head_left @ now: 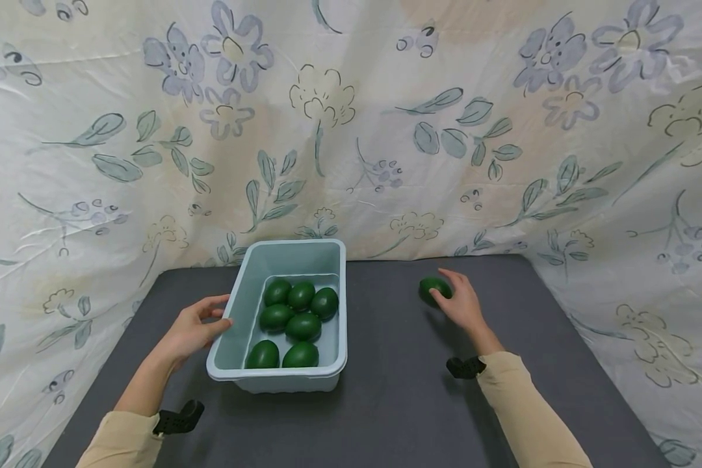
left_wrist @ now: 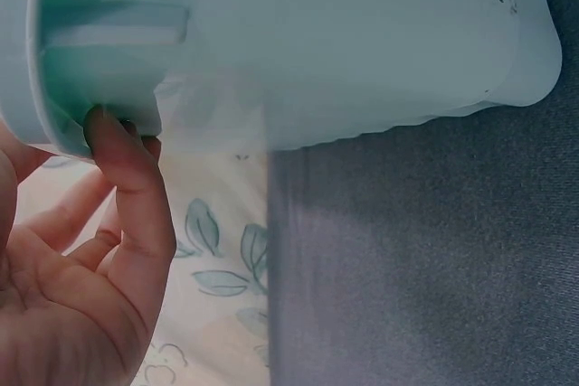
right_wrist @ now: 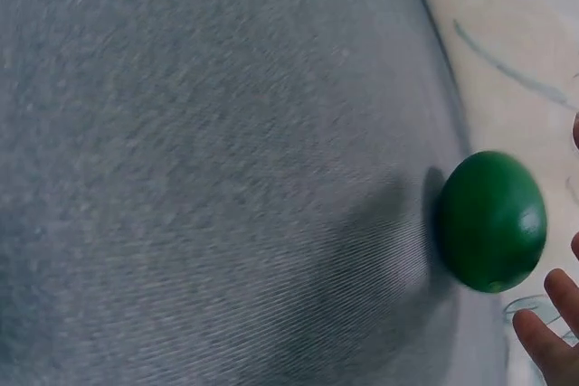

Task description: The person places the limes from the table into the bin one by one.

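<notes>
A pale blue-green plastic bin (head_left: pixel 281 375) stands left of centre with several smooth, dark green egg-shaped objects (head_left: pixel 304 326) inside. My left hand (head_left: pixel 193 333) grips its left rim, thumb on top. The left wrist view shows curled fingers (left_wrist: pixel 136 178) tucked under the lip of the bin (left_wrist: pixel 362 42). To the right, one more green egg-shaped object (head_left: pixel 435 291) lies on the table. My right hand (head_left: pixel 463 304) is beside it, thumb and fingers spread around its near side. In the right wrist view a gap separates the fingertips (right_wrist: pixel 534 332) from the egg-shaped object (right_wrist: pixel 491 221).
The dark grey tabletop (head_left: pixel 392 390) lies under everything. A floral cloth (head_left: pixel 374 130) hangs behind the table and along both sides, close to the far edge of the bin. Black wrist bands (head_left: pixel 178 418) sit on both forearms.
</notes>
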